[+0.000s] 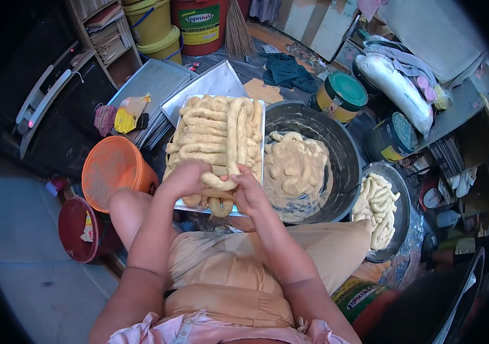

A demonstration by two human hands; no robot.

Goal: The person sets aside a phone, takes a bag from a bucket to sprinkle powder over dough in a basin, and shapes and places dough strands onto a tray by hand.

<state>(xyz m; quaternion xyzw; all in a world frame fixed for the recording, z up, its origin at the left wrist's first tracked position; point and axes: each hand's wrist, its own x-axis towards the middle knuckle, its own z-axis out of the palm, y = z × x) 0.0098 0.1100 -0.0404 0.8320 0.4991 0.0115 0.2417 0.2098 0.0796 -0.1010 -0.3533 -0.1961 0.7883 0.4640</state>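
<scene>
A thick pale dough rope [217, 183] is bent between my two hands, above the near edge of a metal tray. My left hand [186, 178] closes around its left end. Thumb and fingers of my right hand [248, 190] pinch its right end. Rows of dough ropes [204, 135] fill the tray [263, 150], most lying crosswise, with a few long ones lengthwise on the right. Below my hands, a curled crumb-coated dough piece [220, 207] hangs at the tray's near edge. Right of the tray, a black basin [344, 152] holds a heap of crumb-dusted dough [296, 163].
A second dark basin [403, 226] on the right holds plain dough strips [377, 198]. An orange bucket [112, 169] and a maroon bucket [77, 232] stand left. Behind are stacked metal trays [213, 80], green-lidded tubs [344, 92] and a broom [238, 34].
</scene>
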